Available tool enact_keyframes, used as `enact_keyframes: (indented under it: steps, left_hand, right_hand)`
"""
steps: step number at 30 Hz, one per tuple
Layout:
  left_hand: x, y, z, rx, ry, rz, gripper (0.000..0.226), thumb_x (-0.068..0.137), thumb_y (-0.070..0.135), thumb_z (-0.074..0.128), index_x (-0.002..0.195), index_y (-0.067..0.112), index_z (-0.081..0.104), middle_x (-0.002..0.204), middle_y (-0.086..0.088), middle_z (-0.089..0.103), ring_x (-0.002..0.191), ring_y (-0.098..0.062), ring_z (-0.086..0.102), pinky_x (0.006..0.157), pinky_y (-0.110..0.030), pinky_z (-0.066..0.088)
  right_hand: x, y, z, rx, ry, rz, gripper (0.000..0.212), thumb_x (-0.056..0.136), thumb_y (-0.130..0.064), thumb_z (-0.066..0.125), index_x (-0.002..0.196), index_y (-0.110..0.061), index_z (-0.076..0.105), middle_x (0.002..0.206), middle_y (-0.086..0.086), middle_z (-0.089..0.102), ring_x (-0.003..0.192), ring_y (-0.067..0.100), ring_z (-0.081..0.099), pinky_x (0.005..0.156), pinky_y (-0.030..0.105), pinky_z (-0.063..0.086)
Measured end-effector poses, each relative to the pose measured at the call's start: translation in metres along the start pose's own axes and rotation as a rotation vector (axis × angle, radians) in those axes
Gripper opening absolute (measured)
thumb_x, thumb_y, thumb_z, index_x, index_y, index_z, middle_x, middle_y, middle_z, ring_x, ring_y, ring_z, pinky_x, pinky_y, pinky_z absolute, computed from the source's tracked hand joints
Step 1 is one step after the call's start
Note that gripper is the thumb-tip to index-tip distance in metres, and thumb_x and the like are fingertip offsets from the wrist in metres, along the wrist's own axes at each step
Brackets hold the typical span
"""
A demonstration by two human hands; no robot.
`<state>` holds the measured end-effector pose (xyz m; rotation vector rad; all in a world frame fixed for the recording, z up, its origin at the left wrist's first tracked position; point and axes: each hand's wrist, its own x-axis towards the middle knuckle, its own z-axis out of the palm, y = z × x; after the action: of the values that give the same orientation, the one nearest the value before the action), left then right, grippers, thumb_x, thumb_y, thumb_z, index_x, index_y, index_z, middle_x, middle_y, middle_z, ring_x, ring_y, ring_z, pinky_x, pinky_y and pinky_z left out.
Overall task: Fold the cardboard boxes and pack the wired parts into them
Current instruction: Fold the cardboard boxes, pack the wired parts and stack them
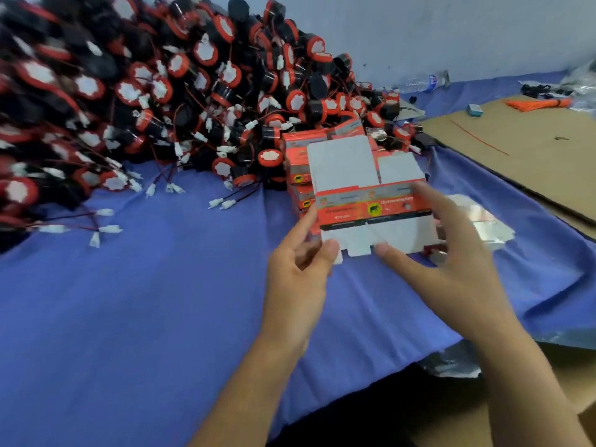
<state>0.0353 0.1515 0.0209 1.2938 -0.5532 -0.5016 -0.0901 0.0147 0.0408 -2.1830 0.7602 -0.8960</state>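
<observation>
Forearms [245, 382] rise from the lower frame — left grip [300, 262] and right grip [451, 269] pinch a flat orange-and-white cardboard box [371, 204] at centre right, not yet folded. Black-and-red wired parts [129, 91] heap upper left on the blue-clothed desk [129, 301] — none visibly packed.

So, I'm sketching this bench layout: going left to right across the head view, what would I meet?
Pile of wired parts → flat cardboard box → small teal box → orange wire bundle. The water bottle and the brown cardboard sheet overlap these, so they are left out.
</observation>
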Motion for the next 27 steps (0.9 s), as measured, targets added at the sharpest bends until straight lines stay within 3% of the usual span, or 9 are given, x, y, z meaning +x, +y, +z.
enact_keyframes:
  steps: [1, 4, 6, 12, 15, 18, 21, 24, 27]
  left_hand:
    - [-0.012, 0.002, -0.019, 0.031, 0.034, -0.005, 0.053, 0.101, 0.009, 0.062, 0.142, 0.043, 0.057, 0.088, 0.002, 0.075, 0.076, 0.0, 0.058, 0.075, -0.018, 0.051]
    - [-0.044, 0.007, -0.072, 0.104, 0.163, 0.008, 0.053, 0.101, 0.011, 0.062, 0.133, 0.053, 0.06, 0.083, 0.003, 0.071, 0.071, -0.001, 0.056, 0.069, -0.014, 0.049]
    - [-0.063, 0.012, -0.105, 0.18, 0.26, 0.039, 0.057, 0.1, 0.012, 0.063, 0.123, 0.064, 0.06, 0.076, 0.009, 0.067, 0.065, -0.002, 0.051, 0.062, -0.012, 0.047]
    - [-0.104, 0.01, -0.184, 0.479, 0.475, 0.078, 0.056, 0.1, 0.012, 0.063, 0.129, 0.059, 0.056, 0.07, 0.013, 0.063, 0.06, -0.002, 0.054, 0.06, -0.011, 0.044]
    - [-0.117, -0.003, -0.211, 0.618, 0.524, 0.008, 0.06, 0.099, 0.013, 0.061, 0.133, 0.062, 0.049, 0.077, -0.001, 0.064, 0.066, -0.014, 0.056, 0.059, -0.016, 0.046]
    - [-0.127, -0.018, -0.229, 0.836, 0.506, -0.048, 0.058, 0.095, 0.014, 0.065, 0.146, 0.041, 0.054, 0.084, 0.004, 0.059, 0.079, -0.009, 0.055, 0.069, -0.013, 0.042]
    - [-0.133, -0.03, -0.239, 1.031, 0.454, -0.035, 0.057, 0.089, 0.018, 0.074, 0.144, 0.022, 0.06, 0.1, 0.005, 0.059, 0.095, -0.015, 0.05, 0.085, -0.025, 0.043]
    - [-0.137, -0.036, -0.242, 1.029, 0.46, -0.02, 0.061, 0.085, 0.032, 0.068, 0.145, 0.02, 0.058, 0.108, 0.011, 0.056, 0.1, -0.01, 0.042, 0.088, -0.027, 0.043]
    - [-0.139, -0.036, -0.245, 0.968, 0.435, -0.011, 0.065, 0.087, 0.043, 0.057, 0.15, 0.027, 0.052, 0.113, 0.017, 0.055, 0.106, -0.006, 0.044, 0.091, -0.022, 0.042]
  right_hand:
    - [-0.004, -0.01, 0.011, -0.01, -0.077, -0.039, 0.08, 0.078, -0.046, 0.082, 0.146, -0.052, 0.04, 0.131, -0.027, 0.048, 0.122, -0.006, 0.047, 0.098, 0.021, 0.044]
    - [-0.016, -0.039, 0.053, 0.019, -0.235, -0.101, 0.08, 0.079, -0.045, 0.08, 0.148, -0.051, 0.041, 0.133, -0.02, 0.048, 0.121, -0.018, 0.04, 0.096, -0.003, 0.029]
    - [-0.024, -0.057, 0.083, 0.016, -0.33, -0.109, 0.08, 0.078, -0.046, 0.08, 0.147, -0.051, 0.041, 0.129, -0.019, 0.048, 0.112, -0.015, 0.043, 0.089, -0.005, 0.029]
    - [-0.052, -0.104, 0.16, 0.022, -0.532, -0.142, 0.073, 0.074, -0.05, 0.078, 0.137, -0.054, 0.042, 0.114, -0.019, 0.053, 0.104, -0.002, 0.047, 0.075, 0.005, 0.037]
    - [-0.067, -0.116, 0.188, 0.013, -0.641, -0.109, 0.069, 0.07, -0.05, 0.077, 0.129, -0.053, 0.041, 0.109, -0.018, 0.051, 0.099, -0.008, 0.046, 0.07, 0.007, 0.037]
    - [-0.079, -0.119, 0.207, -0.013, -0.745, -0.057, 0.068, 0.066, -0.041, 0.083, 0.116, -0.049, 0.038, 0.104, -0.014, 0.05, 0.097, -0.015, 0.042, 0.064, 0.007, 0.037]
    - [-0.089, -0.119, 0.218, -0.041, -0.789, 0.013, 0.07, 0.063, -0.032, 0.086, 0.105, -0.044, 0.032, 0.102, -0.006, 0.052, 0.088, 0.0, 0.051, 0.057, 0.013, 0.034]
    - [-0.092, -0.122, 0.221, 0.015, -0.789, 0.054, 0.064, 0.058, -0.034, 0.078, 0.098, -0.041, 0.029, 0.1, 0.001, 0.06, 0.083, 0.014, 0.06, 0.056, 0.02, 0.04]
    - [-0.092, -0.129, 0.213, 0.155, -0.786, 0.132, 0.066, 0.047, -0.047, 0.07, 0.1, -0.042, 0.032, 0.1, -0.001, 0.066, 0.08, 0.015, 0.066, 0.055, 0.02, 0.049]
